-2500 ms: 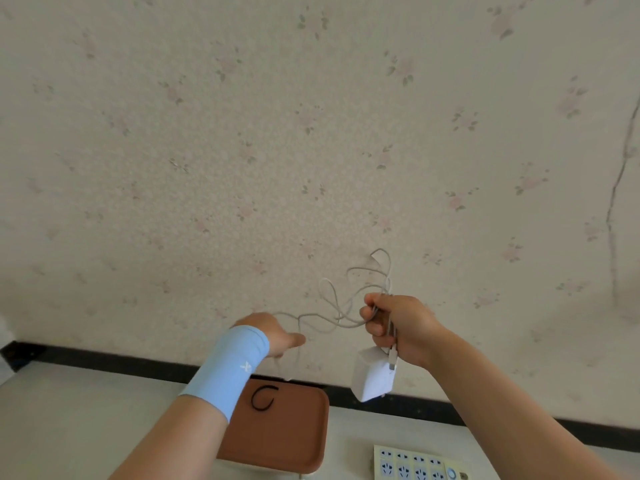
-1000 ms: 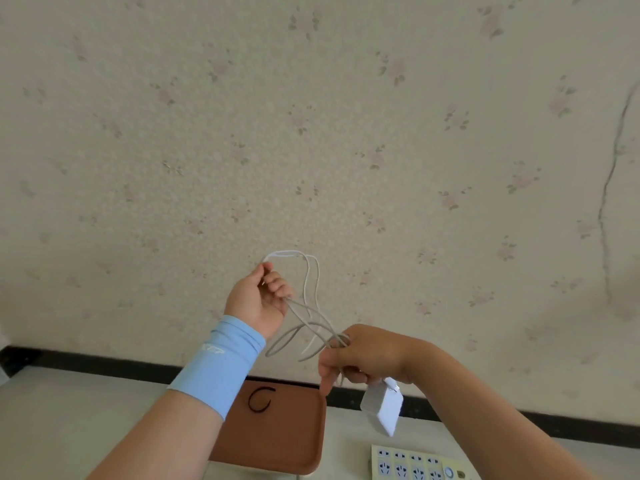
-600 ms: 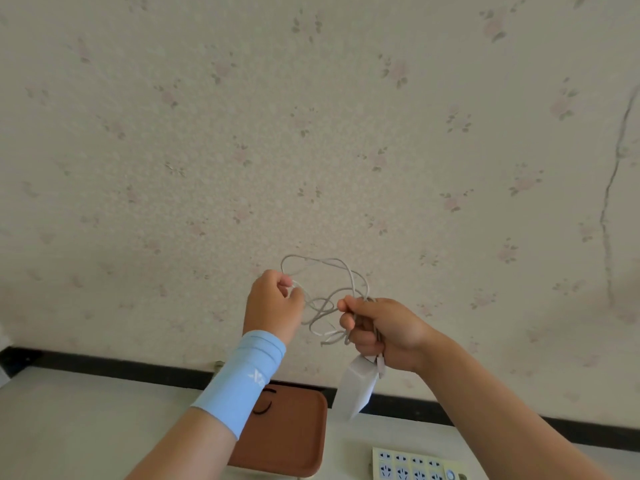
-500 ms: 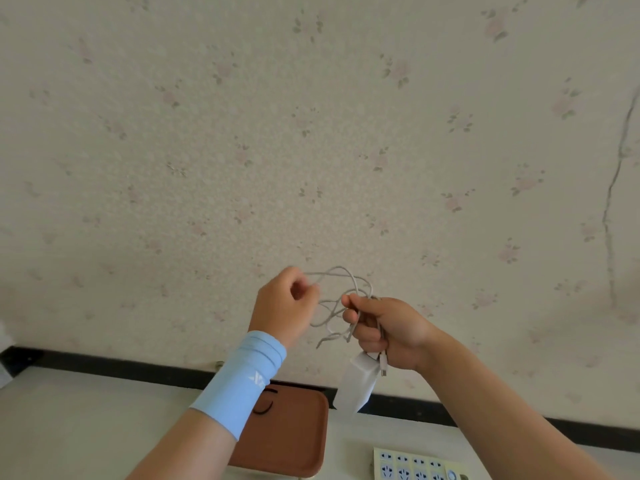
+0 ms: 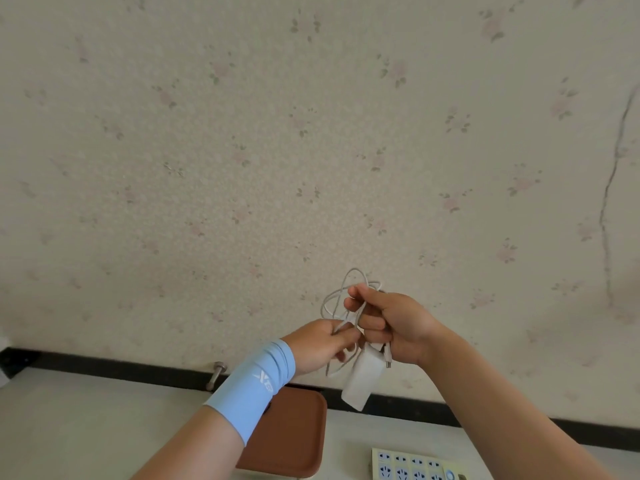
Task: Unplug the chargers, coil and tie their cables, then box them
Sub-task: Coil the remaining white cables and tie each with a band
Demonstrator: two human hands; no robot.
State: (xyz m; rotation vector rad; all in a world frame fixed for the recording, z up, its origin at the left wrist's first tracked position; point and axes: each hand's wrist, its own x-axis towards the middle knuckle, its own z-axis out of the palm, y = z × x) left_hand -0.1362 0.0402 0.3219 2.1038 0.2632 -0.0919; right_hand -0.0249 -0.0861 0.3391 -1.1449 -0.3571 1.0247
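A white charger block (image 5: pixel 362 379) hangs in the air below my right hand (image 5: pixel 391 327), which grips its bundled white cable (image 5: pixel 337 297). Loops of the cable stick up above the fingers. My left hand (image 5: pixel 320 344), with a light blue wristband, pinches a strand of the cable just left of and below the right hand. Both hands are raised in front of the wall, above the table.
A brown tray (image 5: pixel 294 441) lies on the pale table (image 5: pixel 86 427) under my left forearm. A white power strip (image 5: pixel 415 467) shows at the bottom edge, right of the tray. A small metal peg (image 5: pixel 216 374) stands by the black baseboard.
My left hand dropped from beside the loops to below and against the right hand, pulling a strand down. The cable loops look tighter, and the right hand stayed about where it was.
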